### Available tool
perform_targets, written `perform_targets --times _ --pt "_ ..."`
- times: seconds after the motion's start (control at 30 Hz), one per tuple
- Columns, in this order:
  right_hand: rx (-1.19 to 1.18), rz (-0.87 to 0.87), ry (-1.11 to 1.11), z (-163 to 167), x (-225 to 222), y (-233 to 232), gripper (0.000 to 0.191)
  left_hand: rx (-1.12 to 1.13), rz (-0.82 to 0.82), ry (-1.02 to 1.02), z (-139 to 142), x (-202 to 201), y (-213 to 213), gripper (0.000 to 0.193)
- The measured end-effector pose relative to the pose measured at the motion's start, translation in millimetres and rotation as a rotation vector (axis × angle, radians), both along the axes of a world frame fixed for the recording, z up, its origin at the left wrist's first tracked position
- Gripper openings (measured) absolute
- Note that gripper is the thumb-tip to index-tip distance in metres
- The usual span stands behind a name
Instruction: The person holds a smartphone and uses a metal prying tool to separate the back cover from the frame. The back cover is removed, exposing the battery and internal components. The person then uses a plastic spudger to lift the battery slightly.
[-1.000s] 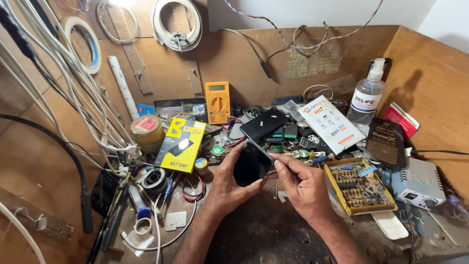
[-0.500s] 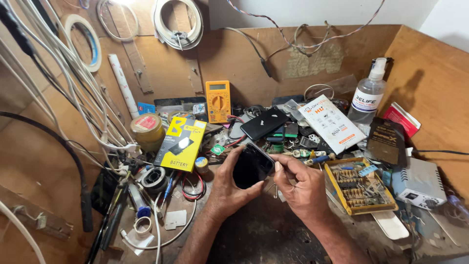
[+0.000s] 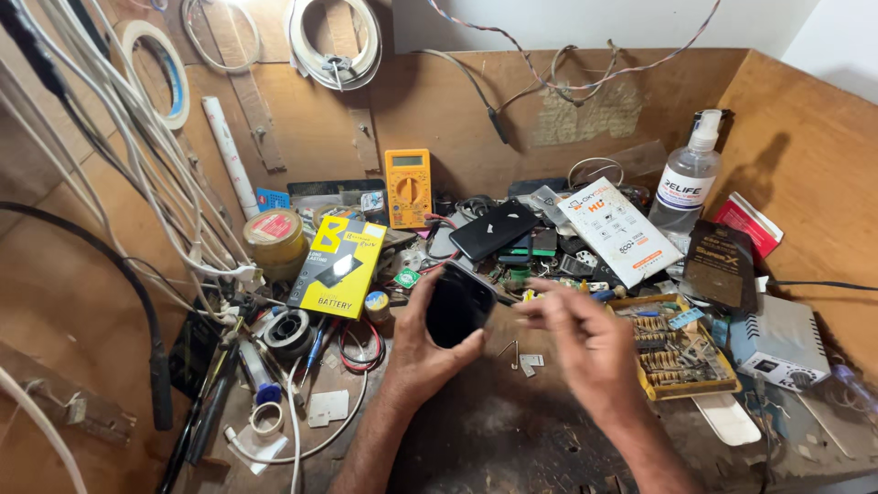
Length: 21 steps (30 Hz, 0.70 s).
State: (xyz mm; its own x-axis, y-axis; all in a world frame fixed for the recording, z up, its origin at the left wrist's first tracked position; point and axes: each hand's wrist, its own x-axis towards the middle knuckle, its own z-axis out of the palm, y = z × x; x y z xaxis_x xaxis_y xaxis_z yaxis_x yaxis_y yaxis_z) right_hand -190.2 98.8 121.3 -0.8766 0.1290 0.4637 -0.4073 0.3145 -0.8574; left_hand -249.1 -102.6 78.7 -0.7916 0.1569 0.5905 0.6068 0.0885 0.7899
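Right hand has come off the black smartphone, fingers loosely spread, blurred. Left hand grips the phone upright at desk centre. Yellow tray at 3 o'clock holds screwdriver bits.

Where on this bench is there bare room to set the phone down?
Bare patch: the dark mat between the two forearms, just below the left hand holding the phone. A narrower strip lies right of the white plastic card. Crowded: everything behind the hands, and the yellow parts tray by the right hand.
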Motion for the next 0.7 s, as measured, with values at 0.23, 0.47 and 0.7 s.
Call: perform_targets --times 0.23,0.47,0.7 --pt "-0.236 -0.198 -0.039 -33 18 19 0.031 0.08 0.03 -0.04 2 4 1 0.094" --pt "-0.188 -0.272 -0.136 -71 27 13 0.031 0.052 0.123 0.01 14 6 6 0.088" --pt "-0.004 -0.329 -0.151 -59 26 6 0.03 -0.133 0.227 0.189 22 -5 3 0.086"
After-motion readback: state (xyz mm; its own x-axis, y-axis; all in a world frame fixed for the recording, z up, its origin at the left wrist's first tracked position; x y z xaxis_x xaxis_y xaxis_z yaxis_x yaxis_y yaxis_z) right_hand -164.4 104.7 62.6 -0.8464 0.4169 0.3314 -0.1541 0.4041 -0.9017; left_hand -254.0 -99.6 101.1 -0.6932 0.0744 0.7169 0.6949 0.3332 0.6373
